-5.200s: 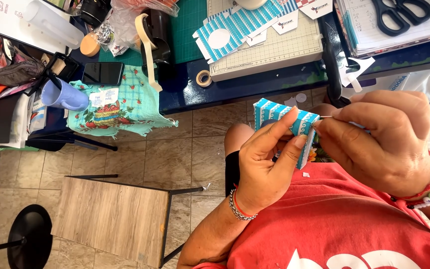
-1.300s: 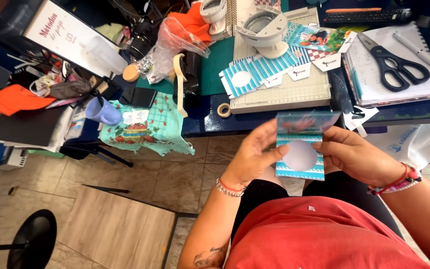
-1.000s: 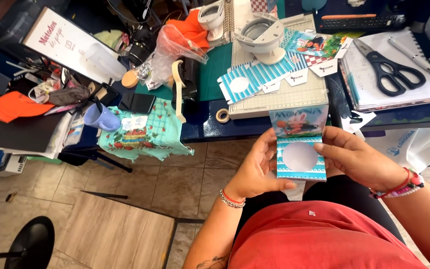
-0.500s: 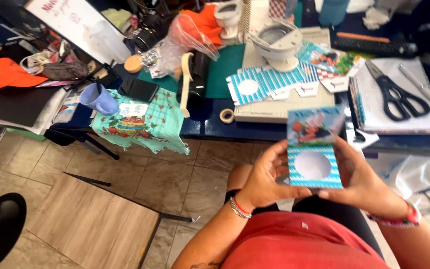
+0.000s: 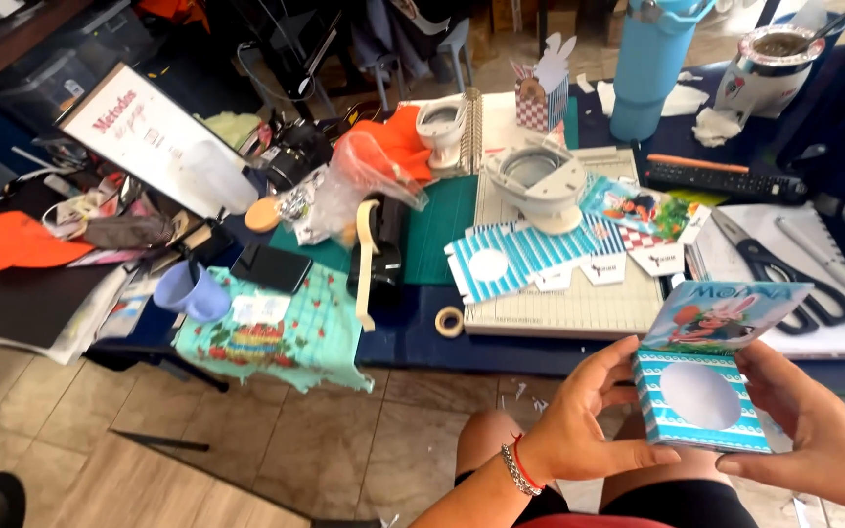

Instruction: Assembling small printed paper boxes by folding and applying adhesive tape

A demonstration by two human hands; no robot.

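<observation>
1. Turquoise-and-white striped paper box (image 5: 701,401) with a round white window and a printed cartoon flap: held over the lap, just short of the dark blue table edge (image 5: 413,342).
2. Left hand (image 5: 584,420): fingers curled round the box's left side, thumb under its bottom edge, gripping it. Right hand (image 5: 814,430): fingers wrapped on the right side and lower corner, gripping too. Neither palm is flat or released.
3. Step, as I read it: box is folded up, flap standing open at the top; looks like checking or closing. Next move would call for pressing the flap down while the other hand keeps the body square; thin card, so light pressure.
4. On the table, nearer part: one small ring of tape (image 5: 449,321), one white gridded scoring board (image 5: 579,303) carrying flat striped box blanks (image 5: 501,262); I count at least two, overlap hides the rest.
5. One pair of black-handled scissors (image 5: 784,269) on a spiral notebook, right.
6. One lilac cup (image 5: 191,290) beside a green patterned cloth (image 5: 276,332), left.
7. Farther back: two white toilet-shaped paper models (image 5: 540,181), one light blue tumbler (image 5: 649,64), one black remote (image 5: 726,181).
</observation>
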